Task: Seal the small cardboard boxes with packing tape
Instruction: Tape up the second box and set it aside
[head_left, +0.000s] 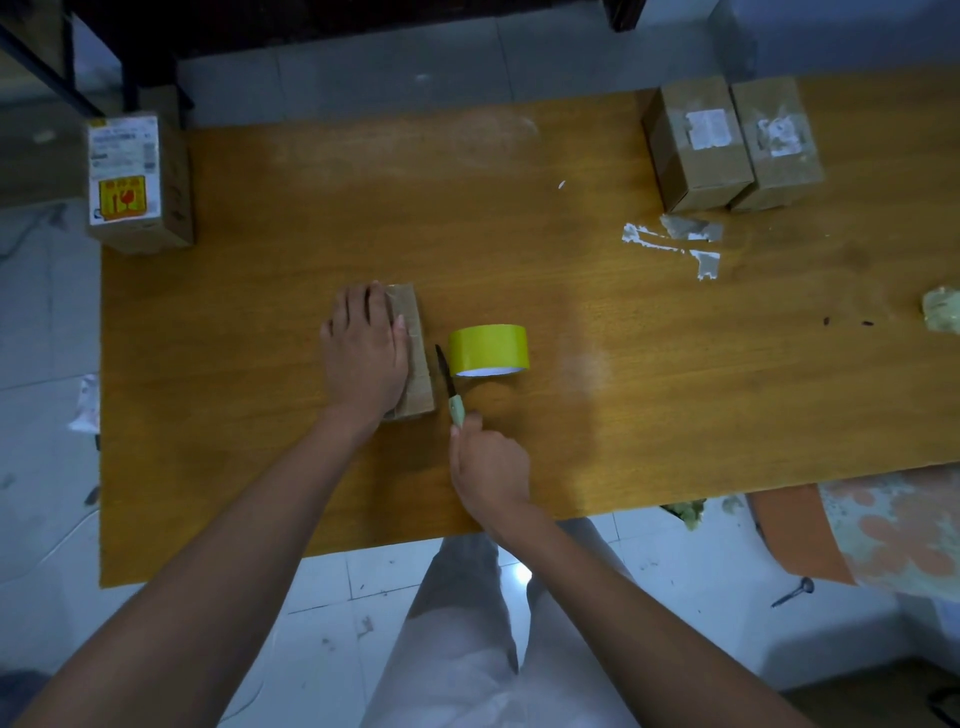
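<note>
A small brown cardboard box (415, 343) lies near the middle of the wooden table (260, 291). My left hand (363, 353) rests flat on top of it, fingers spread, and hides most of its lid. A yellow roll of packing tape (488, 349) stands right of the box. Between box and roll runs the dark blade of a knife (447, 379) with a pale green handle. My right hand (488, 467) grips that handle from below, blade pointing away from me.
Two taped brown boxes (727, 143) stand at the table's far right. A labelled box (136, 182) with a yellow sticker sits on the far left corner. Torn tape scraps (675, 241) lie below the two boxes. A crumpled pale wad (943, 309) lies at the right edge.
</note>
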